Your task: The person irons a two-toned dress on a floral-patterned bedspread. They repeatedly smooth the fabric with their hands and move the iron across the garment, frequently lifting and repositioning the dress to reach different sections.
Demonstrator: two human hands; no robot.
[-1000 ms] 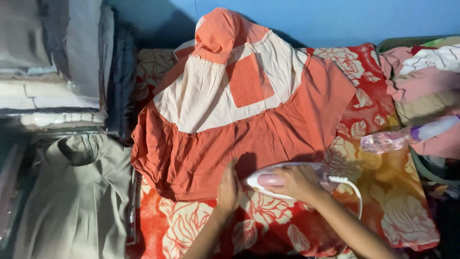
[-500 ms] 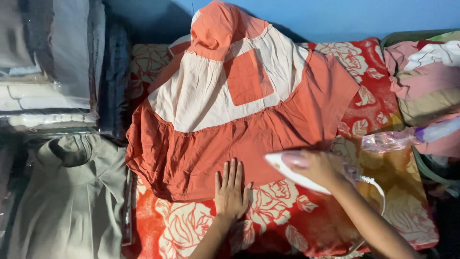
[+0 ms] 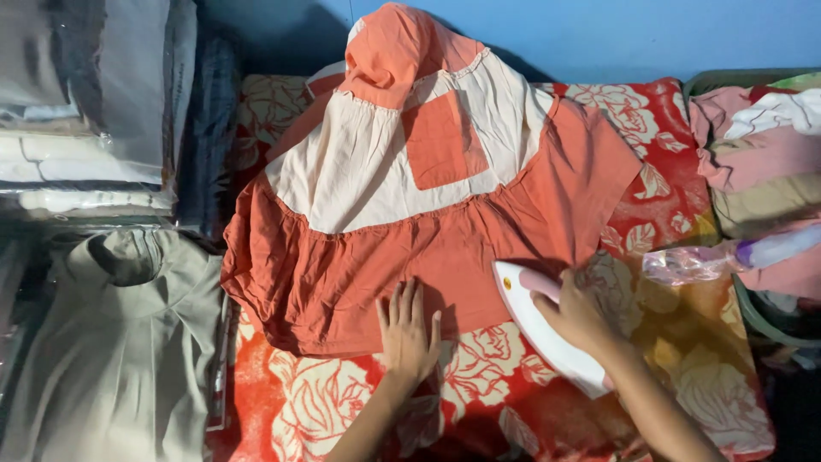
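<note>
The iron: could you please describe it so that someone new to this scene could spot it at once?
Start at the orange and cream garment spread over the red floral cloth. At its lower right edge, the right hand grips the iron. It is the only hard, glossy thing there: a white pointed body with a pink handle.

Bed or table, hard to tell which, covered in a red floral sheet [image 3: 667, 128]. Spread flat on it, an orange and cream dress [image 3: 410, 205], hem just beside the left grip [image 3: 409, 335]. Pink and white iron [image 3: 547, 334] under the right grip [image 3: 581, 318], on the sheet at the hem's corner. Beyond that grip, a clear spray bottle [image 3: 727, 258] lying on its side.
</note>
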